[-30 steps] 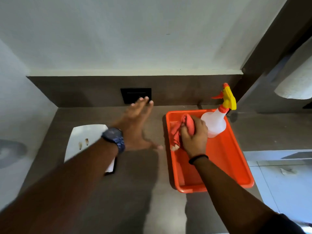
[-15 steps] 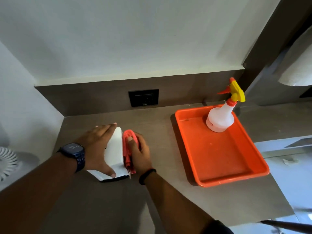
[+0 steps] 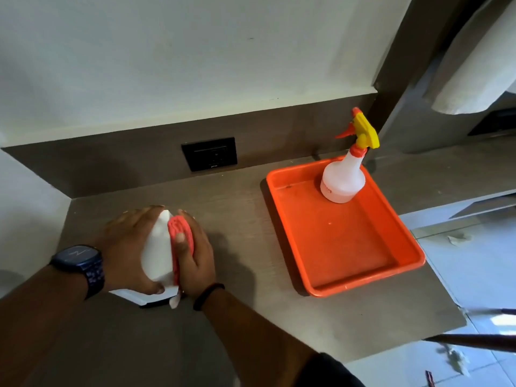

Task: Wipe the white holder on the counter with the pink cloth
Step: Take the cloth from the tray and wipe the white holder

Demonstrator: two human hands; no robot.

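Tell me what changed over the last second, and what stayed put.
The right hand carried the pink cloth out of the orange tray, leftward onto the white holder. The left hand, open in the air before, came down and took hold of the holder. The spray bottle stayed in the tray's far corner.

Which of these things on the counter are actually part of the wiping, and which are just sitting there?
In use:
- white plastic holder, steadied by the left hand
- bunched pink cloth, pressed against it by the right hand

Lying about:
- orange plastic tray
- white spray bottle with yellow trigger, standing in the tray
- black wall socket
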